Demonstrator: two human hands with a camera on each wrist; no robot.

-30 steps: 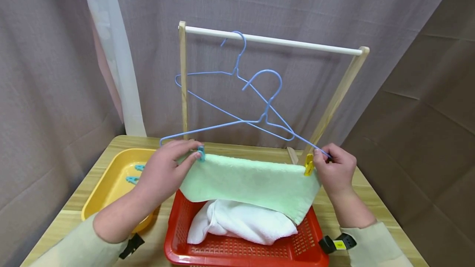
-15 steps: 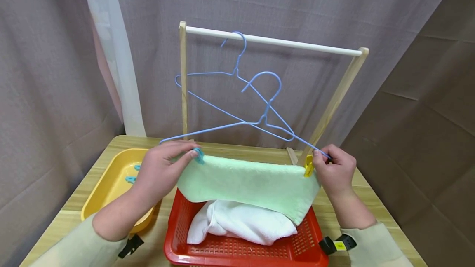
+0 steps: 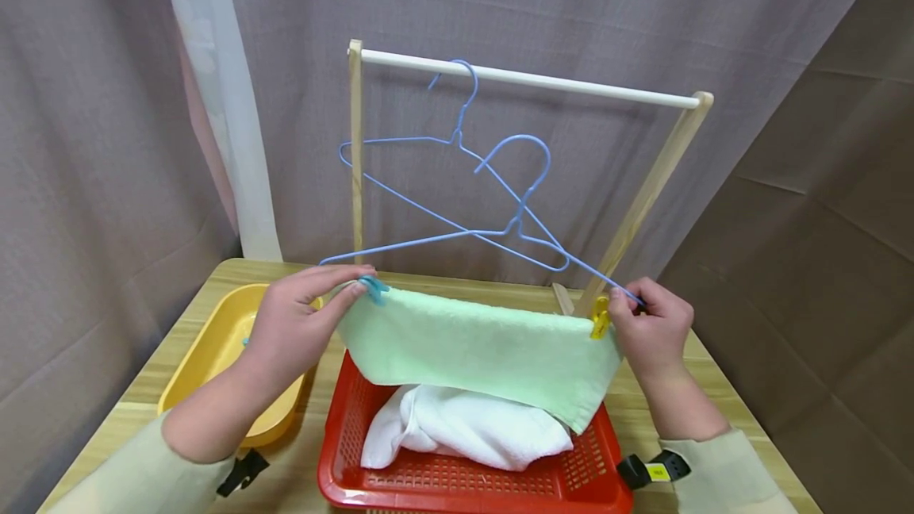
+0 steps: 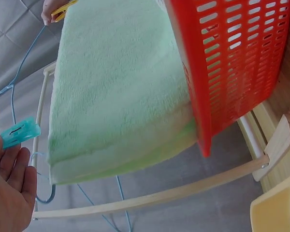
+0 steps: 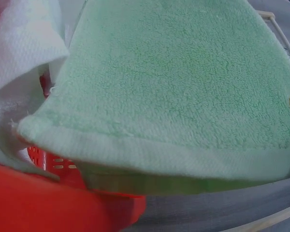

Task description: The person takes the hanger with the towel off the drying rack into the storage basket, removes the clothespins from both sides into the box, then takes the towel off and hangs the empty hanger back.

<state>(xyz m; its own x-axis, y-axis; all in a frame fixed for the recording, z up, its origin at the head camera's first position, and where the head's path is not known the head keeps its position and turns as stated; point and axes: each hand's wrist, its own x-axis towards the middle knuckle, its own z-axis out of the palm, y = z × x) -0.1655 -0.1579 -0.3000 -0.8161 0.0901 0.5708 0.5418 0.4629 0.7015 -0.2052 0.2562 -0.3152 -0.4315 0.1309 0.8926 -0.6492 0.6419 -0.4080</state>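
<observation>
A light green towel hangs folded over the lower bar of a blue hanger. Between thumb and fingertips, my left hand pinches a teal clothespin at the towel's upper left corner. In the left wrist view, a small gap shows between this clothespin and the towel. My right hand grips the hanger's right end. Just beside it, a yellow clothespin sits on the towel's upper right edge. Most of the hanger's lower bar is hidden by the towel.
Below the towel stands a red basket holding a white towel. To the left is a yellow tray. Behind, a second blue hanger hangs from the white rod of a wooden rack.
My left hand has shifted left and slightly up, and the teal clothespin has gone from upright to slanted. Towel and held hanger have moved slightly right. My right hand keeps its grip.
</observation>
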